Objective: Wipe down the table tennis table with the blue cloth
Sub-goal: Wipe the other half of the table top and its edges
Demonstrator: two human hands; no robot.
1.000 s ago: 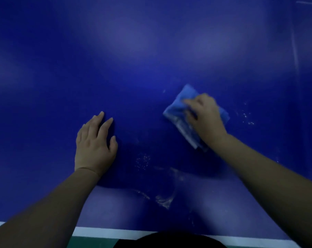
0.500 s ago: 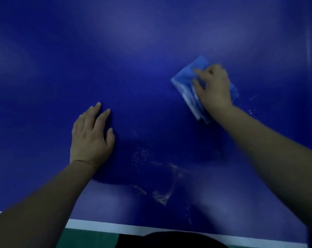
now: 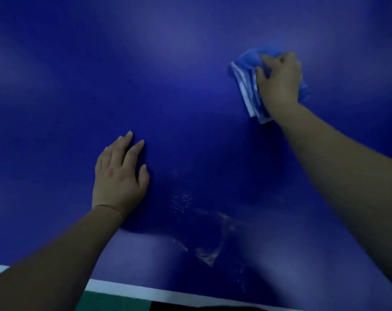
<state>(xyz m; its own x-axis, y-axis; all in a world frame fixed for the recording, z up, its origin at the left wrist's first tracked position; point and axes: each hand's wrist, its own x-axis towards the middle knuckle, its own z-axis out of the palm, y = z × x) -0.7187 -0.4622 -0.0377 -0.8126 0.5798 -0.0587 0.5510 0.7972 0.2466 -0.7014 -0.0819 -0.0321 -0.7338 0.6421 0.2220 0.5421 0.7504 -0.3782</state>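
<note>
Mid-wipe, upper right of the frame
Right hand (image 3: pixel 280 84) grips the blue cloth (image 3: pixel 246 79); left hand (image 3: pixel 120 176) rests flat on the table (image 3: pixel 78 63); the smears (image 3: pixel 208 254) at lower centre likely need wiping next.

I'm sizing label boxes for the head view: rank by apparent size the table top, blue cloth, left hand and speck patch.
1. Table top, fills most of the frame.
2. Left hand, though nearer the camera.
3. Blue cloth, partly hidden under the right hand.
4. Speck patch.
</note>
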